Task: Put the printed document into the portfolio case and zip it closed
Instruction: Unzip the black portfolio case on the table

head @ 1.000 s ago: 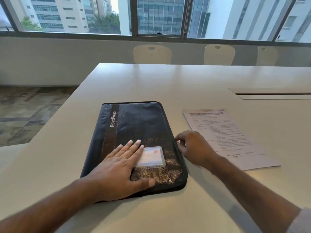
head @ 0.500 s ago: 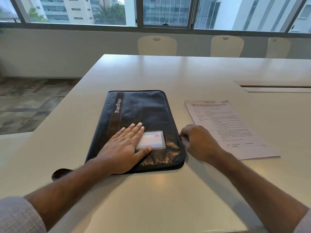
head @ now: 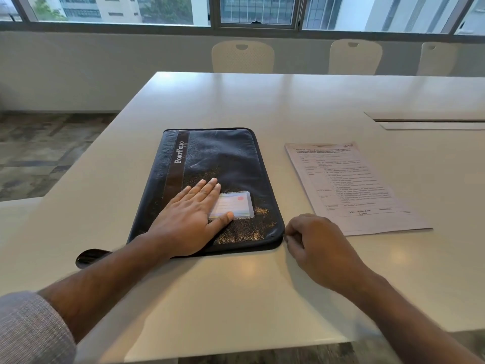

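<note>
- The dark portfolio case (head: 210,185) is lying flat on the white counter (head: 288,101), centre-left of the frame.
- The left hand (head: 189,222) is pressing on its lower half, fingers straight and together, thumb touching the clear card pocket (head: 232,206).
- The right hand (head: 317,245) is curling at the case's lower right corner, seemingly pinching the zip pull, which is too small to tell.
- The printed document (head: 351,185) is lying on the counter right of the case, apart from it.
</note>
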